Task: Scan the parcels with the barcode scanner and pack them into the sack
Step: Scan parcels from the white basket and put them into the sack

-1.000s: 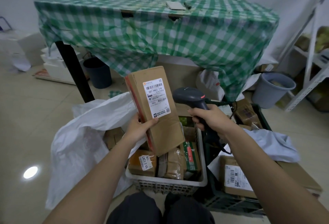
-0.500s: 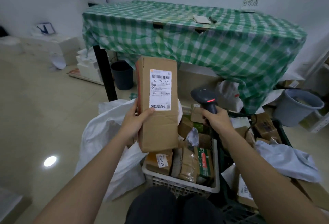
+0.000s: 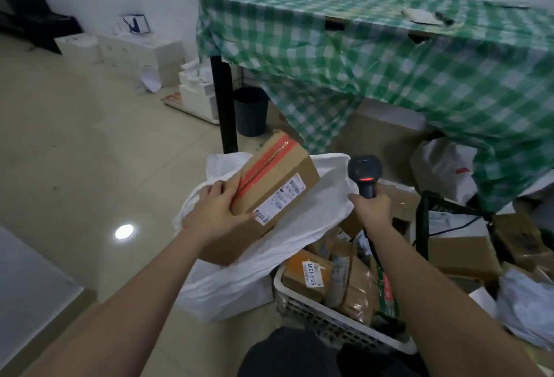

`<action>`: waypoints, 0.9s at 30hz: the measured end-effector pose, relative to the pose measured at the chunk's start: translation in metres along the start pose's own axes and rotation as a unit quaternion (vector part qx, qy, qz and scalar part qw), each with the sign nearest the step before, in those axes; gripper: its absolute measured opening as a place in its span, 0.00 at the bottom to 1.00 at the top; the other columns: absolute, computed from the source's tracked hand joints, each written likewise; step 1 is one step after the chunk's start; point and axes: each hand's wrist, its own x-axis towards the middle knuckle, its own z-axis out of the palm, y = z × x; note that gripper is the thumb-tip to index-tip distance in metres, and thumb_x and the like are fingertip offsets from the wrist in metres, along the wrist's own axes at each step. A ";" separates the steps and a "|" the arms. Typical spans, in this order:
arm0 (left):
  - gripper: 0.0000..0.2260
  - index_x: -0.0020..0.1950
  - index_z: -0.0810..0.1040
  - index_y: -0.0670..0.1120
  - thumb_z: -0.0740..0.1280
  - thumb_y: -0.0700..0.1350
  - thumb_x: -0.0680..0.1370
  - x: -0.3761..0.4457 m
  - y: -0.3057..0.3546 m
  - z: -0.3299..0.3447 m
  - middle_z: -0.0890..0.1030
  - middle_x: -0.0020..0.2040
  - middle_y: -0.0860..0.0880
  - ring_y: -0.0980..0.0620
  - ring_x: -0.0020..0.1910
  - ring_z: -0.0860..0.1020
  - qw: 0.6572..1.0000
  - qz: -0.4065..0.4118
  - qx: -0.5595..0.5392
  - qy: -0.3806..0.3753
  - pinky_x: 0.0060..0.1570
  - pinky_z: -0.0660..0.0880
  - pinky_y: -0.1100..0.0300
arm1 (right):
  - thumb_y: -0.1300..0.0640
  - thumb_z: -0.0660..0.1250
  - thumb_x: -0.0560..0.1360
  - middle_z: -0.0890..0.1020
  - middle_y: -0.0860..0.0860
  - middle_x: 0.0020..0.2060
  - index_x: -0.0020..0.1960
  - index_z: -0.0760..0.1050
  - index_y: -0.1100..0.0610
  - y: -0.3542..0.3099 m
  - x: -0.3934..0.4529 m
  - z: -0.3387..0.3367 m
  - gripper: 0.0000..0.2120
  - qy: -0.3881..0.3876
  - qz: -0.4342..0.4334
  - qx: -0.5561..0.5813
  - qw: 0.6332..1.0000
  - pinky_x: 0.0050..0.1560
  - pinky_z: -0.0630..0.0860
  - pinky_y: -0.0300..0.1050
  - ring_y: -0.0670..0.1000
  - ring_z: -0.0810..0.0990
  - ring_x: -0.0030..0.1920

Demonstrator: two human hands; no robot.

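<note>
While our left hand (image 3: 220, 214) grips the parcel (image 3: 266, 193) over the sack (image 3: 299, 226) mouth, our right hand (image 3: 371, 208) clutches the barcode scanner (image 3: 365, 175) and pinches the rim; we judge lowering it inside comes next.

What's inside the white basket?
The white basket holds brown parcels, one with an orange top and a white label. Whatever lies underneath them is covered, so I can't see it.

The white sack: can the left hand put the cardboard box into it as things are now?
Probably yes. The left hand holds the cardboard box right over the white sack, and the right hand, which also grips the barcode scanner, seems to hold the sack's edge up. Nothing blocks it.
</note>
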 end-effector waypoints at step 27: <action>0.27 0.67 0.67 0.44 0.63 0.62 0.77 0.179 -0.065 0.114 0.73 0.64 0.42 0.40 0.65 0.70 0.979 -0.154 0.102 -0.084 0.63 0.63 0.45 | 0.69 0.71 0.69 0.78 0.54 0.52 0.64 0.67 0.54 0.051 0.113 0.049 0.28 0.035 -0.089 0.053 0.994 0.52 0.74 0.49 0.54 0.78 0.50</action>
